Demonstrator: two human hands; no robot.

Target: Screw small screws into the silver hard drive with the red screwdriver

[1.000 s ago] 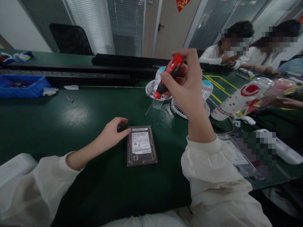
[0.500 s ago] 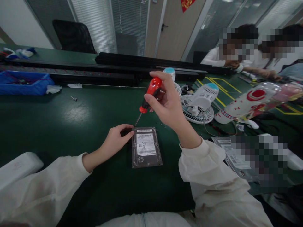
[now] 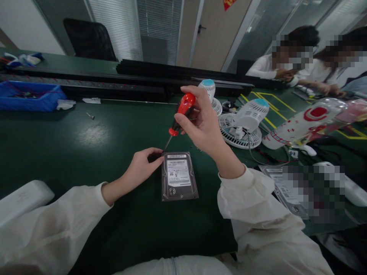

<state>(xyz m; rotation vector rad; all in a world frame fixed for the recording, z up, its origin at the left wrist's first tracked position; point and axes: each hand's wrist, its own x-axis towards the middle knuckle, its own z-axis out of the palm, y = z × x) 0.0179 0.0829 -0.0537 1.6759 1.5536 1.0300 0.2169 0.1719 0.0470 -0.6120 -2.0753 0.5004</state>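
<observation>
A hard drive (image 3: 180, 190) with a white label lies flat on the green table before me. My left hand (image 3: 145, 162) pinches its far left corner, thumb on the edge and index finger close to the screwdriver's tip. The grip of a red and black screwdriver (image 3: 187, 102) is held in the fingers of my right hand (image 3: 203, 128). Its shaft slants down to the left, and the tip meets the same corner of the drive. A screw under the tip, if any, is too small to make out. Tiny loose bits lie just beyond the drive.
White fans (image 3: 243, 128) and a printed plastic bottle (image 3: 304, 124) lie to the right, near another hard drive (image 3: 282, 187). A blue bin (image 3: 31, 97) and a small metal piece (image 3: 90, 116) are at left. A white box (image 3: 27, 200) sits by my left sleeve. Two people are at far right.
The view has shifted slightly. Both hands, the screwdriver and the hard drive keep nearly the same positions relative to each other.
</observation>
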